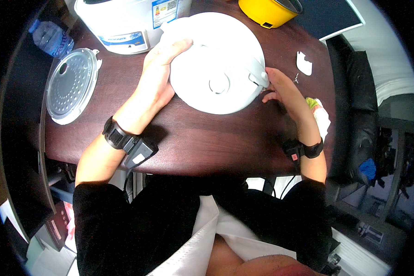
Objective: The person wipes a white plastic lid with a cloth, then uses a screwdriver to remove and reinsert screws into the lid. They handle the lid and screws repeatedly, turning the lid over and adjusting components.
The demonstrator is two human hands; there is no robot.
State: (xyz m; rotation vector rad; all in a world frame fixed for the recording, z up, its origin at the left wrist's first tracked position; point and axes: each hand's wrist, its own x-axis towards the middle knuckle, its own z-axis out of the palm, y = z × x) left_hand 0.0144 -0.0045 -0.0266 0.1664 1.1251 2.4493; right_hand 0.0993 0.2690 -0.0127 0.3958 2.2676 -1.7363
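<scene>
1. The left hand (163, 64) was closed on the left rim of the white round part (216, 62), with the thumb laid across the top; its other fingers were mostly hidden beneath.
2. The part was held over the far middle of the worktop (202, 142), its face with the raised ring (219, 84) turned upward. Whether its underside touched the surface could not be told.
3. The rim was probably chosen for this grip because little else could be grasped on so smooth a face, and the part seemed to be steadied from there.
4. At the opposite rim, the small fitting (259, 79) was touched or nearly touched by the fingertips of the right hand (277, 85). Whether it was pinched could not be told; the lower fingers were curled loosely, away from the face.
5. The left forearm was stretched diagonally forward and inward; the right wrist was bent sharply in, so that the edge was apparently met from the side. A black band (113, 132) was worn on each wrist.
6. Just beyond the part, the white tub (119, 23) was seen, with the yellow appliance (267, 11) at the far right.
7. Farther out, the perforated lid (73, 85) was laid at the left, near the bottle (53, 39); the white scrap (303, 63) and the crumpled wrapper (322, 117) were set at the right, perhaps to leave the middle for handling.
</scene>
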